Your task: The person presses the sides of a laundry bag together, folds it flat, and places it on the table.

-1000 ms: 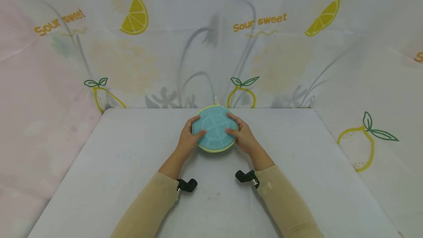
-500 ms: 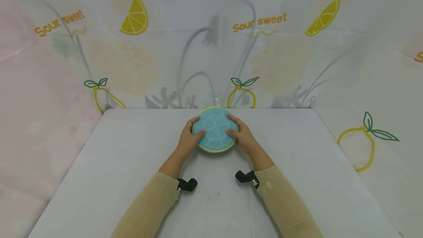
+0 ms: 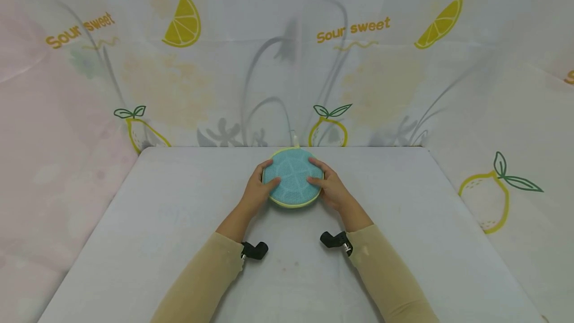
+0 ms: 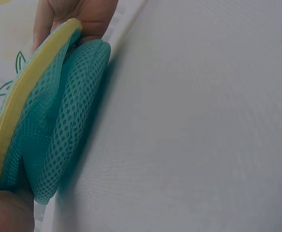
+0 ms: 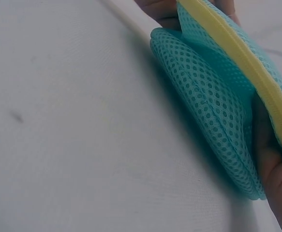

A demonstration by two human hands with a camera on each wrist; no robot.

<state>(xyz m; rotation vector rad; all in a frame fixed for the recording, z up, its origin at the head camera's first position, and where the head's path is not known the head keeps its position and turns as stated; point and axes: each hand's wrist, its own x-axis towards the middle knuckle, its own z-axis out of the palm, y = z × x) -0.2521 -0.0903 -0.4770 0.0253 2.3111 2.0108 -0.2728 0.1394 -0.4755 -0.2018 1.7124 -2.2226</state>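
A round teal mesh laundry bag [image 3: 293, 179] with a yellow zip edge is between my two hands in the head view, near the table's back edge. My left hand [image 3: 254, 192] grips its left side, the thumb lying on the mesh top. On the opposite side my right hand [image 3: 334, 191] holds it the same way. Both wrist views show the yellow zip band [image 4: 22, 94] above a collapsed, padded mesh lower part [image 5: 203, 106], with a fold between them. Fingers of the right hand reach into that fold. The bag's underside is close to the table; contact is hard to tell.
A white-covered table [image 3: 188, 183] lies beneath. Behind it hangs a cloth [image 3: 269, 79] printed with lemons and lettering, which also runs down both sides. A pale loop tab [image 3: 295, 138] sticks up from the bag's far edge. Black wrist cameras [image 3: 254, 250] sit by the cuffs.
The bag's far edge has come slightly down and toward me, and the bag has shifted a touch to the right. Both hands keep their grip almost in place.
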